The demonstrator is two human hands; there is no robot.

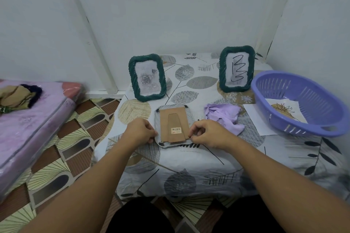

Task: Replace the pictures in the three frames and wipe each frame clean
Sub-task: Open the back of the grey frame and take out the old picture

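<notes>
A picture frame [173,126] lies face down on the table in front of me, its brown cardboard back and stand showing. My left hand [141,130] grips its left edge with curled fingers. My right hand [205,133] pinches at the frame's right edge near the bottom corner. Two dark green frames stand upright behind: the left frame [147,77] holds a grey rose picture, the right frame [236,69] holds a sheet with a black squiggle. A lilac cloth [224,116] lies crumpled just right of the flat frame.
A purple plastic basket [295,104] at the right holds a paper with a plant drawing, and another white sheet [255,119] lies under its edge. The table wears a leaf-print cover [189,161]. A pink mattress [28,125] lies to the left on the patterned floor.
</notes>
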